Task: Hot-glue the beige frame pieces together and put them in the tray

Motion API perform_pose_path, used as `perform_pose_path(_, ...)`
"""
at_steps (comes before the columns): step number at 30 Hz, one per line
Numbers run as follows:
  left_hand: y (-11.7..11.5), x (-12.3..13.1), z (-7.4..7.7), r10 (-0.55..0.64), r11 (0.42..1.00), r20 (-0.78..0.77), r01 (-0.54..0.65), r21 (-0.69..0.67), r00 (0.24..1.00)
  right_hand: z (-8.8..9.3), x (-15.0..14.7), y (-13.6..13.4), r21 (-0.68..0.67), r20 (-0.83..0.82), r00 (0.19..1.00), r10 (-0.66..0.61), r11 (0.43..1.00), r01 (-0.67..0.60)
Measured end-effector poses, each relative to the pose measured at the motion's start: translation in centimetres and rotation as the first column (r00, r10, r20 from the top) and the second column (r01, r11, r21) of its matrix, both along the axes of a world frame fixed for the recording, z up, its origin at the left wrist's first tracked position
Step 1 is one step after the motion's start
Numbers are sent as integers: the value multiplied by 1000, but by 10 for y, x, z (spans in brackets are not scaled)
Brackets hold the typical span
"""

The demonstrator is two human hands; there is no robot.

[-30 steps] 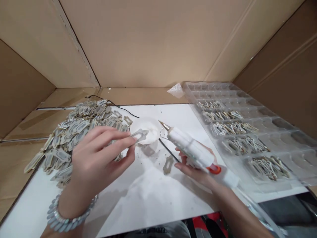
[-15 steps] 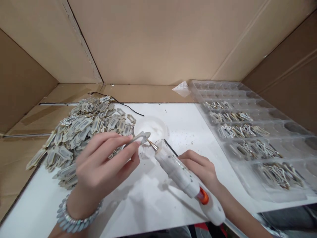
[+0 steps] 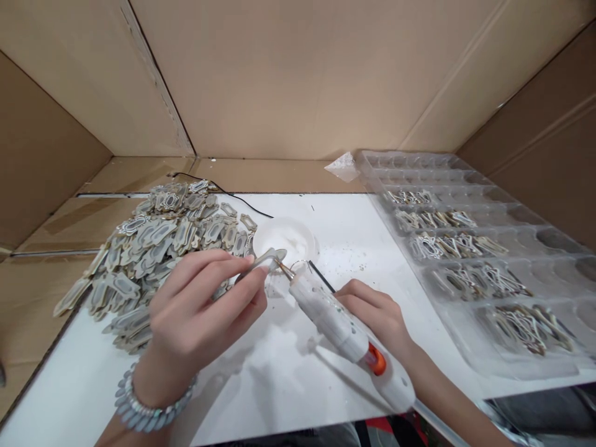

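Observation:
Between the thumb and fingers of my left hand (image 3: 205, 310) is a small grey frame-shaped piece (image 3: 270, 257), pinched and held tilted above a round white dish (image 3: 305, 233). My right hand (image 3: 372, 310) grips a white hot glue gun (image 3: 330, 316) with an orange switch and a clear glue stick at its rear. Its metal nozzle (image 3: 285, 270) points at the piece's near end and appears to touch it. The gun's body hides part of my right fingers. A heap of similar frame-shaped pieces (image 3: 153, 245) lies to the left of my left hand.
On the right stands a clear plastic tray (image 3: 449, 316) with several compartments holding frame-shaped pieces. A black cord (image 3: 242, 202) runs behind the dish. Cardboard walls (image 3: 298, 81) enclose the white table (image 3: 261, 403). A clear plastic scrap (image 3: 343, 166) lies at the back.
My left hand and its piece have shifted slightly right. The glue gun has moved a little left and up, so its nozzle is closer to the piece.

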State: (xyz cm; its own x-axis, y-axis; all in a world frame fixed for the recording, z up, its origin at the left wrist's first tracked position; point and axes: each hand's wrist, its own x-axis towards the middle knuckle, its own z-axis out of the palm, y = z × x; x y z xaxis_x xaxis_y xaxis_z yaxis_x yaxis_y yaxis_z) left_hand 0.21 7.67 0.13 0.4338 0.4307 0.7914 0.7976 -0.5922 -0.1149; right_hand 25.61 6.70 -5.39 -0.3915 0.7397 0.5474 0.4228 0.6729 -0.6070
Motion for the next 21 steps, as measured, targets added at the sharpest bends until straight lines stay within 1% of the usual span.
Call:
perform_pose_path(2,-1,-1,-1,7,1000,-16,-7,-17,1000,0,0,0,-8,11,1000,-5,1000,5)
perform_pose_path(10,0,-3,-4,-23,999,-57,24,23,998,-2,-1,1,1,15,1000,-2,1000,2)
perform_pose_path(16,5,0,-1,-66,993,-42,70,95,997,-3,-1,1,9,33,999,-8,1000,8)
perform_pose_path(21,7,0,-3,-92,991,-32,94,94,995,-3,0,2,2,31,999,-6,1000,6)
